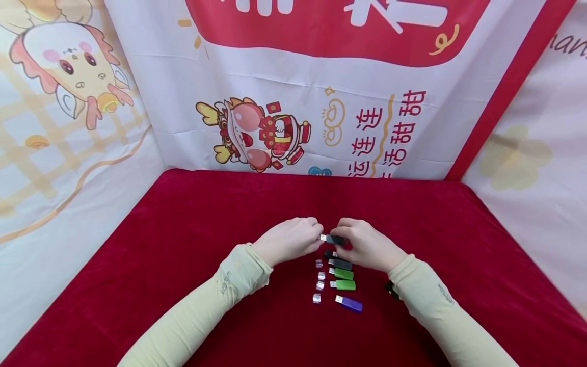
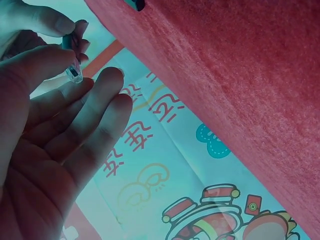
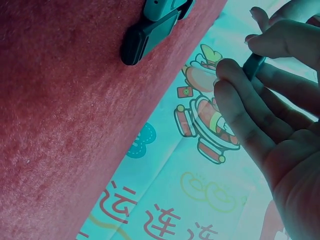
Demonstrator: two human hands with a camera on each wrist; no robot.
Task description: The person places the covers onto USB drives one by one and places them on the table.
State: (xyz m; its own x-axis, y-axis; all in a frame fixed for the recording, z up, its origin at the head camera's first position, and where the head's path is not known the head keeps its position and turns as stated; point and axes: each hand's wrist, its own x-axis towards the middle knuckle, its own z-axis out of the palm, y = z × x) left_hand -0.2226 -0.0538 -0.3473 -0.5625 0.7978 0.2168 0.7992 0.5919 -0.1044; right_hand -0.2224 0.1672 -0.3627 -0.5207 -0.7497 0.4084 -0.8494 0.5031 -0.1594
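Above the red table, my right hand (image 1: 367,246) pinches a dark USB flash drive (image 1: 337,239) between thumb and fingers, its metal plug pointing left. My left hand (image 1: 295,238) meets it at the plug end. In the left wrist view, a clear cap (image 2: 75,74) sits at that end by the left thumb and index finger; how far it covers the plug is hard to tell. The right wrist view shows the dark body partly hidden by the right fingers (image 3: 237,75). Below the hands lie a black drive (image 1: 343,264), two green drives (image 1: 345,285) and a purple drive (image 1: 351,304).
Several loose clear caps (image 1: 317,298) form a column left of the drives. Another black drive (image 1: 328,253) lies near the right hand, partly covered. A small black object (image 1: 391,289) shows beside the right sleeve. Printed cloth (image 1: 174,102) hangs around the red table (image 1: 206,204).
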